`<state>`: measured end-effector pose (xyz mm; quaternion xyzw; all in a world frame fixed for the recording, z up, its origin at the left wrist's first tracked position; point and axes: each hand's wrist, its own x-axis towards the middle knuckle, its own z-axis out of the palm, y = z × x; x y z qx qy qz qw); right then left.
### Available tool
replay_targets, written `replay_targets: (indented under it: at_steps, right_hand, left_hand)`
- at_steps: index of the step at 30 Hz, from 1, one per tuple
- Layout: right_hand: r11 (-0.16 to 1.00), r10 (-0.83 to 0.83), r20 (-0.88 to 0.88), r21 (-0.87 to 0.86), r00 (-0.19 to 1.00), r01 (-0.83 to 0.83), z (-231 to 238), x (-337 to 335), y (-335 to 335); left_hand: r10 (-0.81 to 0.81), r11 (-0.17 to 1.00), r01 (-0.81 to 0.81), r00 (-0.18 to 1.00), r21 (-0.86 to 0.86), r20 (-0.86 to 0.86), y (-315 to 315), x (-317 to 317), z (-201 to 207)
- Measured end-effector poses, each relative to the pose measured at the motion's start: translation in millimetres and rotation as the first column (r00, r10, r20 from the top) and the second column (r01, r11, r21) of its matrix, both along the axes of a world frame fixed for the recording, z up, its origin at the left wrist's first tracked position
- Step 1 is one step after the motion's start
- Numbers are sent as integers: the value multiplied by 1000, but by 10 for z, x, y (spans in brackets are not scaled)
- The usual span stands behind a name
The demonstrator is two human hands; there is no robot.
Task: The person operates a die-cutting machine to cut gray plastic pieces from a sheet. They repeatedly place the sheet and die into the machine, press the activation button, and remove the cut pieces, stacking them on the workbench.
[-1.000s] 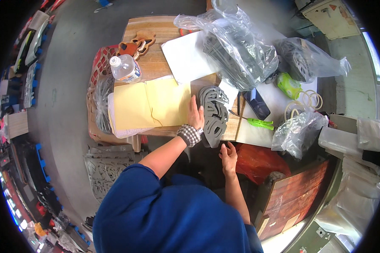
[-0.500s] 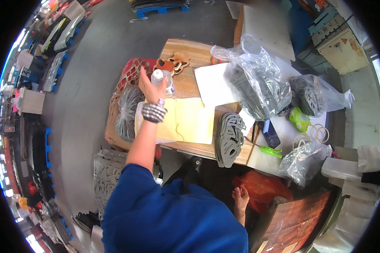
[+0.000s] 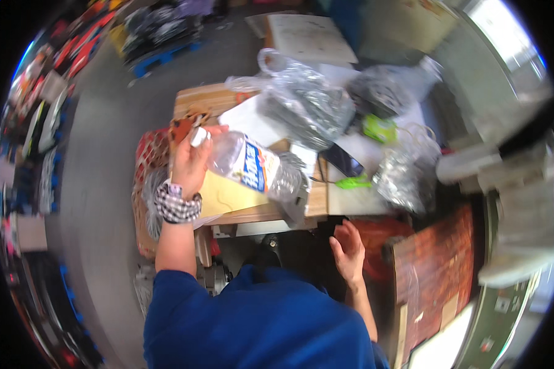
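My left hand (image 3: pixel 191 163) is closed around the neck of a clear plastic bottle (image 3: pixel 283 178) with a white cap and a printed label. The bottle is tilted, its base toward the right, above the wooden table (image 3: pixel 317 200). Under it lie a yellow paper folder (image 3: pixel 224 194) and a stack of grey cut-out pieces (image 3: pixel 297 212), partly hidden by the bottle. My right hand (image 3: pixel 349 251) is in front of the table's near edge, fingers apart and nothing in it. Orange-brown cut-out shapes (image 3: pixel 180 128) sit beyond my left hand.
Plastic bags (image 3: pixel 311 107) of grey pieces lie at the table's back right, near a phone (image 3: pixel 343 161) and a green-handled tool (image 3: pixel 354 182). A red bag (image 3: pixel 385 234) and a wooden panel (image 3: pixel 434 270) stand low at right. A red patterned bag (image 3: pixel 148 160) borders the table's left.
My left hand has taken hold of the bottle, lifted it off the table and tipped it. My right hand has come up and forward. The view has shifted.
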<state>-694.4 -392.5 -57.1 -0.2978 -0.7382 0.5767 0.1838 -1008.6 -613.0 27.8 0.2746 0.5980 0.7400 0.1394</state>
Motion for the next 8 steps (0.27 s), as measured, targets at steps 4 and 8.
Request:
replay_targets:
  at_steps: [4,8]
  right_hand:
    - [862,58,3,505,998,-52,730,28,166]
    - [823,113,-22,563,993,-81,926,256,297]
  left_hand:
    - [-413,911,413,910,10,29,840,676,81]
    - [-669,736,676,717,-37,-198,1591,1428,121]
